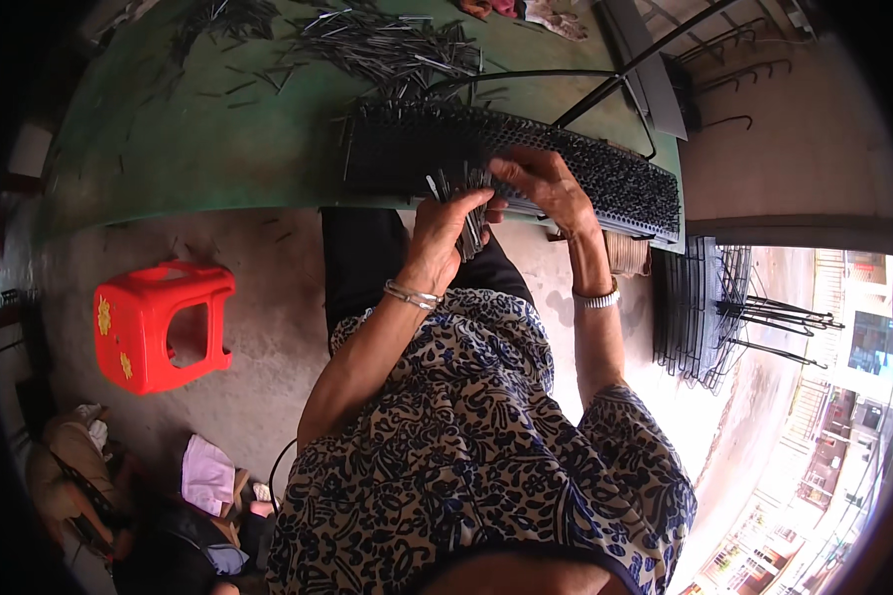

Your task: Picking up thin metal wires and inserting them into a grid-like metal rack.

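Observation:
A bundle of thin dark strips (473,236) is clasped in my left hand (435,236), their ends fanning out above the thumb. My right hand (558,201) hovers over a long black perforated board (392,149) at the table's near edge. Its thumb and fingers come together in a pinch, but whatever lies between them is too small to make out. Many short dark strips (620,188) stand upright in the holes along the board's right side and far edge. The board's left part looks dark, and its holes are hard to see there.
Loose strips (387,48) lie heaped on the green table (189,159). A black metal rod (595,96) slants over the board's right end. A red plastic stool (134,332) is left of me, stacked wire racks (695,312) right. Someone in dark clothes (164,545) is at lower left.

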